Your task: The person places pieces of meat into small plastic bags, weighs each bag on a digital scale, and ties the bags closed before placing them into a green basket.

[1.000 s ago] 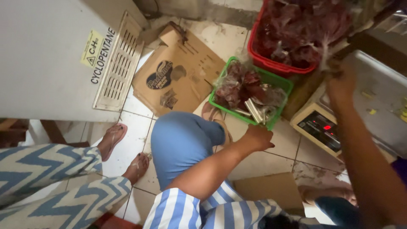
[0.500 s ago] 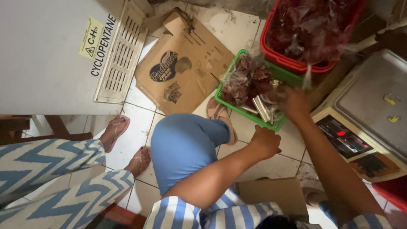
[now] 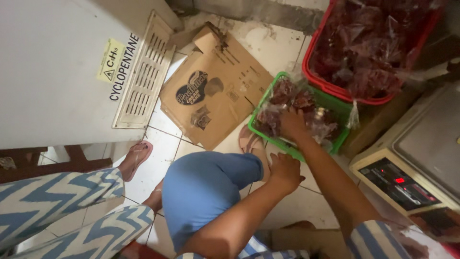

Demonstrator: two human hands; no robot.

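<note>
My right hand (image 3: 292, 125) reaches down into a green plastic basket (image 3: 341, 138) on the floor and rests among clear plastic bags of dark red pieces (image 3: 287, 93). Its fingers are buried in the bags, so its grip is hidden. My left hand (image 3: 285, 170) lies on my knee in blue trousers (image 3: 206, 187), holding nothing. A red basket (image 3: 316, 72) piled with more of the same bags stands just behind the green one.
A digital scale (image 3: 407, 172) with a metal pan stands at the right. Flattened brown cardboard (image 3: 215, 91) lies on the tiled floor beside a white appliance (image 3: 57, 72). Another person's legs in blue-and-white zigzag trousers (image 3: 52, 201) and bare feet (image 3: 136, 156) are at the left.
My right hand came down from beside the scale and red basket into the green basket. The left hand stayed on my knee.
</note>
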